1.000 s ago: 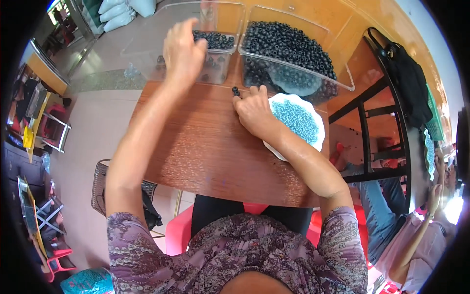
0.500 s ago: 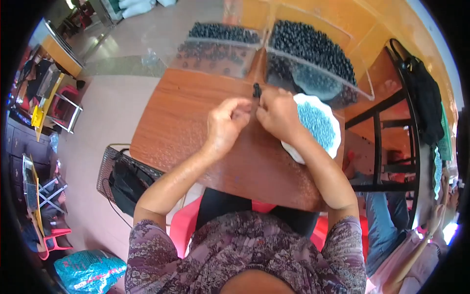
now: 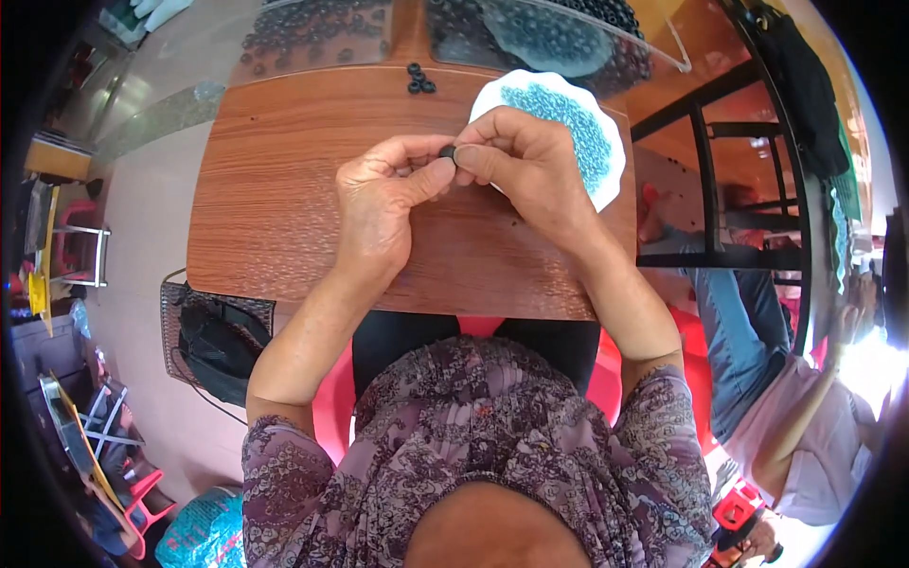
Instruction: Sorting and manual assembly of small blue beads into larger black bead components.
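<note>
Over the wooden table (image 3: pixel 284 208), both hands meet at one small round black part (image 3: pixel 448 150). My left hand (image 3: pixel 379 199) pinches it from the left with thumb and fingertips. From the other side my right hand (image 3: pixel 535 170) closes thumb and forefinger against it; whether the right also holds a tiny piece is hidden. Several similar black ring-like parts (image 3: pixel 417 83) lie in a small cluster near the far edge. Beside my right hand, partly covered by it, stands a scalloped white plate (image 3: pixel 614 185) filled with tiny blue pieces (image 3: pixel 568 118).
Two clear bins with many black parts, a left bin (image 3: pixel 317 43) and a right bin (image 3: pixel 568 33), stand beyond the table. A black metal frame (image 3: pixel 701 189) is at right, near a seated person (image 3: pixel 805 435). A basket with a black bag (image 3: pixel 222 346) sits at left.
My view has tipped down toward my body. Both hands have come together on a black part, away from the far edge, where the cluster of black parts now shows.
</note>
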Available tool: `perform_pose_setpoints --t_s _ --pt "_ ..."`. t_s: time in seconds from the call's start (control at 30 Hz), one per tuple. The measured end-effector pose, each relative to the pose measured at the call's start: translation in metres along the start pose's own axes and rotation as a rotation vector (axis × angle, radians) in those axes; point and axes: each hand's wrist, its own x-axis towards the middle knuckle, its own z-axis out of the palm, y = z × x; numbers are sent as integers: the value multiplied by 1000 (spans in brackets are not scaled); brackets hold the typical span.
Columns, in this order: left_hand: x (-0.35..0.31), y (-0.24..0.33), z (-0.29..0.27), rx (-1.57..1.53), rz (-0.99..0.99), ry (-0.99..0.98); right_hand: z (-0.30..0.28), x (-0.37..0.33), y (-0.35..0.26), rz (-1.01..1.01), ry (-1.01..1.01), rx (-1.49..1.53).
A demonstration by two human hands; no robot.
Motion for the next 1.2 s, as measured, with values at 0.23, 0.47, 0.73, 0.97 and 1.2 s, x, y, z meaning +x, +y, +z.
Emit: perform_pose_setpoints --t_s 0.23,0.47,0.73,0.97,1.2 --pt "-10 -14 -4 -302 -288 -90 -1 -29 -4 110 140 38" --pt "-13 -24 -6 -554 -436 -213 -1 -45 -1 -258 211 -435" --pt "-17 -25 -4 -565 -466 -190 7 -40 11 -433 278 -534" --pt "-20 -29 -7 -651 -493 -184 12 -44 6 -383 247 -560" --pt "-23 -20 -4 -613 -514 -136 12 -38 11 -447 228 -462"
